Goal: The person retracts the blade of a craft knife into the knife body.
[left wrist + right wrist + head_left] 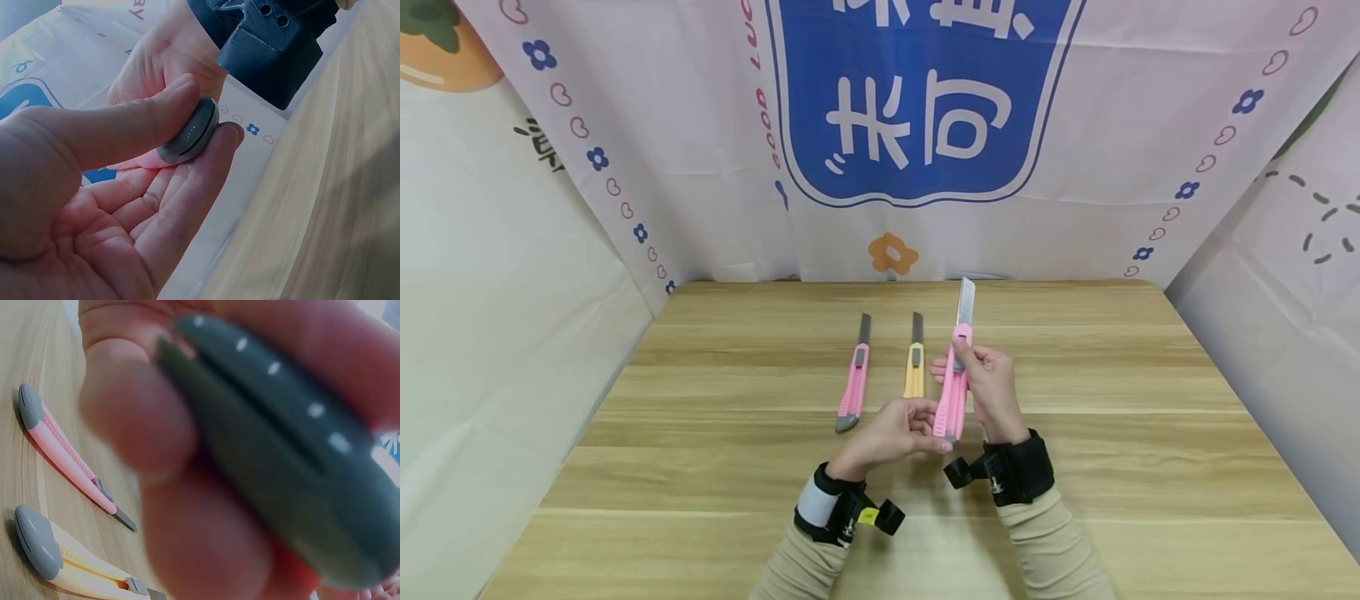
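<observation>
My right hand [995, 390] grips a pink utility knife [952, 398], thumb on its upper face near the grey slider. The knife is tilted with its blade [966, 302] slid out, pointing toward the far edge of the table. At the lower end my left hand [889, 433] pinches the knife between thumb and fingers. Its grey end cap [195, 128] shows close up in the left wrist view, between thumb and forefinger. On the table to the left lie a yellow utility knife [914, 371] and another pink utility knife [854, 385], both with blades out.
The wood-grain table [737, 475] runs back to a printed cloth [715, 208] hanging behind it. Pale cloths also hang at the left and right sides. Each wrist wears a black strap with a small camera [891, 517].
</observation>
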Motion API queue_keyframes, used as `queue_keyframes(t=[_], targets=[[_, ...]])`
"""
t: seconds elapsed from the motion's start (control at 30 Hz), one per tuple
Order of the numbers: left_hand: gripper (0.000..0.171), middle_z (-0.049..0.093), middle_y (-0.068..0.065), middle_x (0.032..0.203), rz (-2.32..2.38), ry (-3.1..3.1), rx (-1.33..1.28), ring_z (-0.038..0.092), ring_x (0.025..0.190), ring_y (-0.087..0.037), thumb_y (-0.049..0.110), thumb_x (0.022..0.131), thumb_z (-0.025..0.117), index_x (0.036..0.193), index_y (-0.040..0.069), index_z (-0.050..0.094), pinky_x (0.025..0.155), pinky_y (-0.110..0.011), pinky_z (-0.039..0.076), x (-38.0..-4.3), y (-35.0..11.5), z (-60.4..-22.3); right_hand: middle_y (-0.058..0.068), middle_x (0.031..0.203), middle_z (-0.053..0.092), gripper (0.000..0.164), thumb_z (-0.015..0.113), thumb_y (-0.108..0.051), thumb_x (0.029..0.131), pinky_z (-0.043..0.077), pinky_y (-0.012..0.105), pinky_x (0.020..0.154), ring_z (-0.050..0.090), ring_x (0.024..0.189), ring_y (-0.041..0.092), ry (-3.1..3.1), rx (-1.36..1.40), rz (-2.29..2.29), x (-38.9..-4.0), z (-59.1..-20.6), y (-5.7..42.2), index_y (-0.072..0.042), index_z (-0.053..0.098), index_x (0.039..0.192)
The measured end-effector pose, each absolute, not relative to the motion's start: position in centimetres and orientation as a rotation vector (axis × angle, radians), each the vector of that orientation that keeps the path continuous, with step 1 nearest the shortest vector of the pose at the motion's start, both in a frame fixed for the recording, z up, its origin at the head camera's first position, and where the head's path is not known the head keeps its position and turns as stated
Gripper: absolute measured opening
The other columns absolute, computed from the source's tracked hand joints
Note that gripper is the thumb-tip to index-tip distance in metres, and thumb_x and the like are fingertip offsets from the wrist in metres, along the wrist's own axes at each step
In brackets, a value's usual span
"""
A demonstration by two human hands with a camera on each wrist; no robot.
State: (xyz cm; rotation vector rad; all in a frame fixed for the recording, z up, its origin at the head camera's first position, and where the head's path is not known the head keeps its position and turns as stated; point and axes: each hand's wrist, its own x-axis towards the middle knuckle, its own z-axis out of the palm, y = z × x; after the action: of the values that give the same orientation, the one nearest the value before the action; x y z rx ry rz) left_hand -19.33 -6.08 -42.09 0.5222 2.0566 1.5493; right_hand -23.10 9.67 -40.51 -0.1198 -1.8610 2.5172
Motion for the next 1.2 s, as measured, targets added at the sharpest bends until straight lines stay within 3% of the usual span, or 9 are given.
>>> queue_keyframes(t=[0.2,0.47,0.77,1.0,1.2], targets=[[0.034,0.068,-0.018,0.099,1.552,2.044,0.475,0.061,0.078,-0.005,0.005,0.083,0.072,0.115,-0.001,0.062,0.075,-0.019,0.055,-19.23,-6.19,-41.91,-0.003,0.061,0.073,0.029,0.054,-0.016,0.099,0.062,0.027,0.064,0.073,0.061,0.011,-1.885,-0.125,2.518,-23.11,-40.62,9.7,0.012,0.061,0.094],[0.036,0.068,-0.018,0.099,1.546,2.044,0.497,0.061,0.078,-0.005,0.006,0.083,0.072,0.116,-0.002,0.061,0.076,-0.021,0.056,-19.35,-6.24,-41.96,-0.004,0.066,0.074,0.034,0.052,-0.011,0.099,0.062,0.026,0.068,0.073,0.065,0.009,-1.928,-0.119,2.522,-23.13,-40.61,9.73,0.021,0.055,0.112],[0.038,0.067,-0.023,0.102,1.565,2.068,0.54,0.062,0.077,-0.003,0.006,0.083,0.072,0.118,-0.005,0.059,0.075,-0.017,0.056,-19.59,-6.34,-42.18,0.0,0.074,0.076,0.041,0.053,-0.02,0.099,0.062,0.027,0.074,0.074,0.07,0.009,-1.926,-0.124,2.586,-23.21,-40.46,9.62,0.015,0.054,0.121],[0.037,0.068,-0.021,0.098,1.584,2.078,0.52,0.061,0.075,-0.003,0.004,0.083,0.072,0.115,-0.005,0.058,0.072,-0.017,0.055,-19.51,-6.35,-42.16,-0.004,0.069,0.074,0.049,0.051,-0.033,0.1,0.062,0.028,0.071,0.074,0.067,0.009,-2.018,-0.19,2.596,-23.07,-40.23,9.44,0.012,0.056,0.118],[0.038,0.068,-0.015,0.097,1.58,2.066,0.477,0.062,0.077,-0.005,0.005,0.082,0.074,0.117,-0.002,0.059,0.073,-0.018,0.055,-19.45,-6.3,-42.05,-0.005,0.068,0.073,0.046,0.049,-0.03,0.101,0.062,0.027,0.071,0.074,0.067,0.009,-2.029,-0.18,2.588,-22.92,-40.17,9.45,0.012,0.056,0.118]])
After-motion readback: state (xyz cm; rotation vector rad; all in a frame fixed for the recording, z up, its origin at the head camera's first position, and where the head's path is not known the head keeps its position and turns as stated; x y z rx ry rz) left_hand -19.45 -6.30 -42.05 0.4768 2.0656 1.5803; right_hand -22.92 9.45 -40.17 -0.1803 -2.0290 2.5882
